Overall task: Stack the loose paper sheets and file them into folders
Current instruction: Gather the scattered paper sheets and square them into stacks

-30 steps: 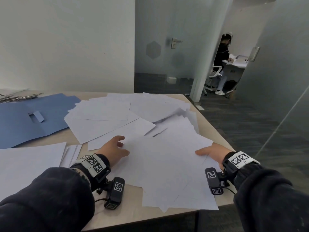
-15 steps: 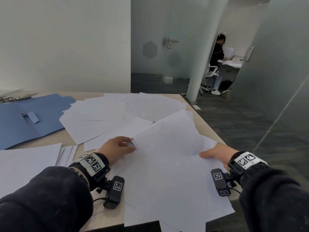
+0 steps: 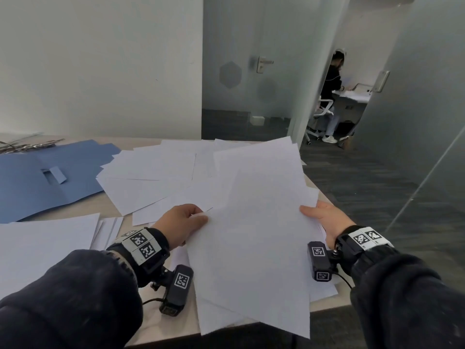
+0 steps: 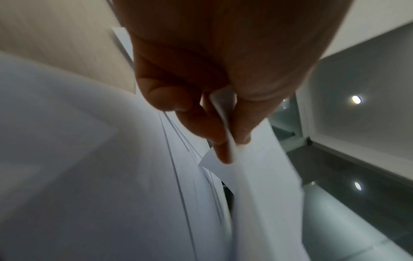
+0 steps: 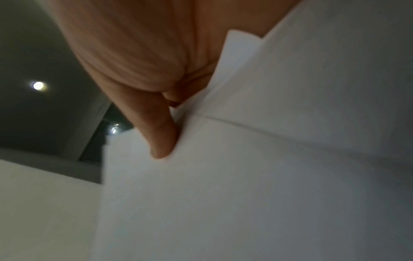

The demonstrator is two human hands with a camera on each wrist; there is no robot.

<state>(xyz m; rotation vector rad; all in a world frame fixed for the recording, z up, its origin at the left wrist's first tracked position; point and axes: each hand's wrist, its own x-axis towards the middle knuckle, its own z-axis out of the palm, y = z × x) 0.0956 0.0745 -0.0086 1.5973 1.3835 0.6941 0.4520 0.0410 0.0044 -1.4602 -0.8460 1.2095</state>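
1. The left hand (image 3: pixel 181 224) pinches one edge of the lifted paper sheets (image 3: pixel 259 222) and the right hand (image 3: pixel 324 217) grips the other, above the counter (image 3: pixel 161 321).
2. The sheets are fanned unevenly, so loose ones may slip out.
3. The blue folder (image 3: pixel 45 182) lies well left, near more scattered sheets (image 3: pixel 156 177).

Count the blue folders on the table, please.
1 blue folder, lying open and flat at the far left of the table, beside the spread white sheets. More may be hidden under paper or out of view.

Folder (image 3: pixel 37 177) left of loose sheets (image 3: pixel 151 172) on table (image 3: pixel 163 323)
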